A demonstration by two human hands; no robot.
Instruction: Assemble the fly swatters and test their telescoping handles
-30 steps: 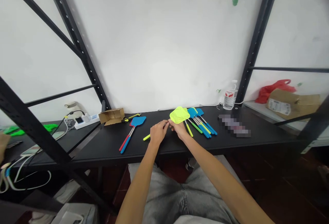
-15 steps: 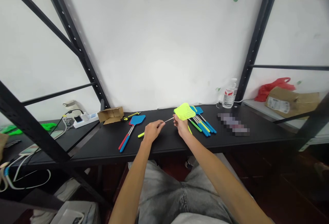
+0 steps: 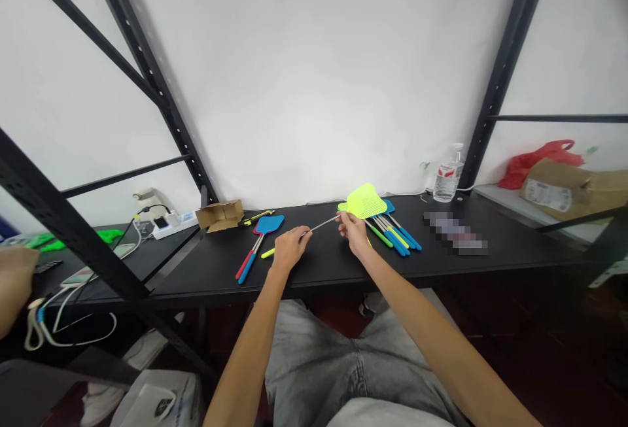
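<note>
A yellow fly swatter (image 3: pixel 367 202) with a thin metal rod is held in front of me, above the black table. My left hand (image 3: pixel 290 248) is closed around the rod beside the yellow handle, which sticks out to its left. Near the swatter's head, my right hand (image 3: pixel 352 231) pinches the other end of the rod. Behind and right of that hand lie several fly swatters (image 3: pixel 400 236) with blue, green and yellow handles, partly covered by the yellow head. To the left, a blue fly swatter (image 3: pixel 269 223) rests partly over a red one (image 3: pixel 244 263).
An open cardboard box (image 3: pixel 220 216) and a yellow-black item (image 3: pixel 258 218) sit at the back left. A water bottle (image 3: pixel 447 175) stands at the back right, near a pixelated item (image 3: pixel 456 233). Metal posts (image 3: pixel 510 67) frame the table; a power strip (image 3: pixel 176 224) lies left.
My hands have moved slightly apart, and more of the rod shows between them. The view has shifted a little. A blurred brownish shape has come further in at the left edge.
</note>
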